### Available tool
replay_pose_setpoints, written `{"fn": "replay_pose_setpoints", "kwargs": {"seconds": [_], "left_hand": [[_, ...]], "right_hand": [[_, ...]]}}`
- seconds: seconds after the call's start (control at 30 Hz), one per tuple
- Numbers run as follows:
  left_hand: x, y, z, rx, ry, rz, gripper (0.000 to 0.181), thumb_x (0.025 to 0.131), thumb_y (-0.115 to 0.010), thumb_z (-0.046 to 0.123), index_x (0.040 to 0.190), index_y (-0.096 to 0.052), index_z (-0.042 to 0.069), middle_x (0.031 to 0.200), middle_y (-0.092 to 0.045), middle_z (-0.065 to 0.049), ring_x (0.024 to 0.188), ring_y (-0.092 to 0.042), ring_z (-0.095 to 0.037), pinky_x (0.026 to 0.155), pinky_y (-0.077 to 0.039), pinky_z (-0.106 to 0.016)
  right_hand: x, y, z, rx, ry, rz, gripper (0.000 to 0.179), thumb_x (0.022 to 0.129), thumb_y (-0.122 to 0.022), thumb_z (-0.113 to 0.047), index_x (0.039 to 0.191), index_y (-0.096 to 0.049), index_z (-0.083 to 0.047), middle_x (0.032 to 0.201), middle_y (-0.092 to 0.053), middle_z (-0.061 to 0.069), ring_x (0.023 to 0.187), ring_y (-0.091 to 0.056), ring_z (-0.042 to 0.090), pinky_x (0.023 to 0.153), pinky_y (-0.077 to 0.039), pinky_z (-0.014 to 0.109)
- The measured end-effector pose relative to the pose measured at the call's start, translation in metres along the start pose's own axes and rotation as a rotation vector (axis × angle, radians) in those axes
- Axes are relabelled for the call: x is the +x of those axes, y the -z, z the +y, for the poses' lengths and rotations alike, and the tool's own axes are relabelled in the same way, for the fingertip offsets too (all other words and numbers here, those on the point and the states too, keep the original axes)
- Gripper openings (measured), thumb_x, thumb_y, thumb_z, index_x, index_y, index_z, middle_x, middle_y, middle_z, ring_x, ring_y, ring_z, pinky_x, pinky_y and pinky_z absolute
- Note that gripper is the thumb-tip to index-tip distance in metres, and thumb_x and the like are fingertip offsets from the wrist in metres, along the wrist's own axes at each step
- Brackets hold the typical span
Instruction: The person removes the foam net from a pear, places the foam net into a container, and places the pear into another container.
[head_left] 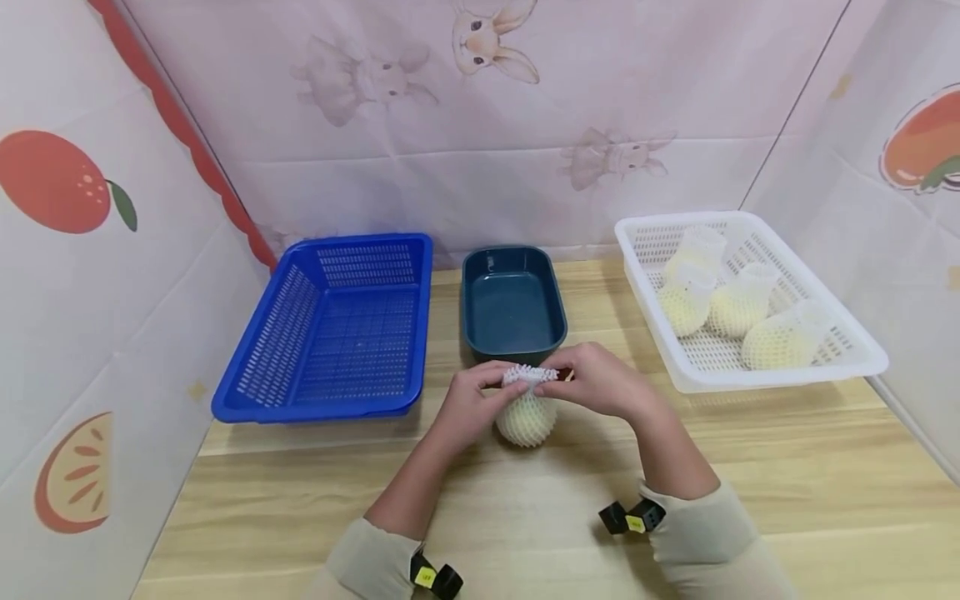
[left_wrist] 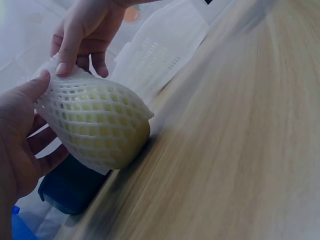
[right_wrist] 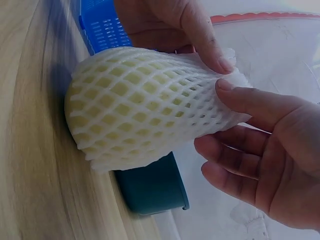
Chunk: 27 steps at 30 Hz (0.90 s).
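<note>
A pale yellow, rounded fruit (right_wrist: 122, 97) sits inside a white foam net sleeve (head_left: 527, 417) at the middle of the table. My left hand (head_left: 468, 404) pinches the gathered mouth of the sleeve from the left, thumb on the near side. From the other side my right hand (head_left: 603, 383) pinches the same edge, and the two thumbs nearly meet. In the left wrist view the fruit's bare lower end (left_wrist: 137, 145) shows past the netting, close to the wood. The sleeve's open end points away from me, toward the dark teal dish (head_left: 513, 304).
A blue slotted basket (head_left: 352, 412) stands to the left, with nothing inside. At the right, a white slotted basket (head_left: 780, 382) holds several net-wrapped fruits (head_left: 738, 310). Printed cloth walls (head_left: 480, 183) enclose the wooden table (head_left: 540, 517) at the back and sides.
</note>
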<state>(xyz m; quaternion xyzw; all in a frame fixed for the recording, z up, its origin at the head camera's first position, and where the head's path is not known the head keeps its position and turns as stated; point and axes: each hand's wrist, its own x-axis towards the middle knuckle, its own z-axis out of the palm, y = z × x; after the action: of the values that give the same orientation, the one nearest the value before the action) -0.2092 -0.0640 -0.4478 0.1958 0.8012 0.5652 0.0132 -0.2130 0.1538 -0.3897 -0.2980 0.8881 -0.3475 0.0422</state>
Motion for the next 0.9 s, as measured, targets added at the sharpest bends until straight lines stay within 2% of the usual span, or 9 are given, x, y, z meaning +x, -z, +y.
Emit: {"fn": "replay_pose_setpoints", "kwargs": {"seconds": [0.37,0.53,0.63,0.77,0.9], "left_hand": [[-0.002,-0.001,0.006,-0.011,-0.066,0.047,0.023,0.09,-0.071,0.035,0.102,-0.077,0.015,0.105,-0.072,0.004,0.099,-0.065,-0.01,0.085,-0.056,-0.033],[-0.001,0.001,0.007,-0.013,-0.06,0.051,0.02,0.089,-0.072,0.034,0.099,-0.077,0.017,0.103,-0.071,0.007,0.097,-0.064,-0.008,0.084,-0.056,-0.03],[0.0,0.005,0.007,0.022,-0.035,0.013,0.023,0.089,-0.073,0.036,0.103,-0.076,0.018,0.107,-0.07,0.007,0.097,-0.064,-0.008,0.083,-0.056,-0.029],[0.0,0.014,0.007,0.116,0.001,-0.085,0.034,0.088,-0.073,0.041,0.114,-0.072,0.02,0.117,-0.067,0.007,0.101,-0.062,-0.01,0.08,-0.056,-0.028],[-0.001,0.022,0.006,0.194,0.02,-0.155,0.029,0.087,-0.074,0.041,0.108,-0.072,0.021,0.113,-0.063,0.005,0.096,-0.058,-0.014,0.074,-0.053,-0.029]], "right_hand": [[0.002,-0.004,-0.003,0.006,-0.006,0.016,0.008,0.087,-0.075,-0.023,0.092,-0.075,-0.016,0.084,-0.071,-0.008,0.07,-0.059,0.008,0.062,-0.051,0.025],[0.002,-0.004,-0.003,0.002,0.007,0.021,0.008,0.088,-0.075,-0.024,0.09,-0.074,-0.017,0.082,-0.07,-0.009,0.068,-0.057,0.008,0.06,-0.049,0.024],[0.002,-0.002,-0.004,0.008,0.002,0.023,0.007,0.088,-0.075,-0.024,0.089,-0.074,-0.017,0.081,-0.069,-0.009,0.066,-0.055,0.008,0.058,-0.048,0.025],[0.001,-0.001,-0.004,0.018,-0.009,0.023,0.007,0.088,-0.074,-0.024,0.087,-0.073,-0.018,0.078,-0.067,-0.009,0.064,-0.054,0.009,0.056,-0.047,0.025],[0.0,-0.002,-0.004,0.031,-0.014,0.018,0.008,0.088,-0.075,-0.025,0.089,-0.073,-0.018,0.078,-0.067,-0.008,0.065,-0.054,0.009,0.057,-0.048,0.025]]}}
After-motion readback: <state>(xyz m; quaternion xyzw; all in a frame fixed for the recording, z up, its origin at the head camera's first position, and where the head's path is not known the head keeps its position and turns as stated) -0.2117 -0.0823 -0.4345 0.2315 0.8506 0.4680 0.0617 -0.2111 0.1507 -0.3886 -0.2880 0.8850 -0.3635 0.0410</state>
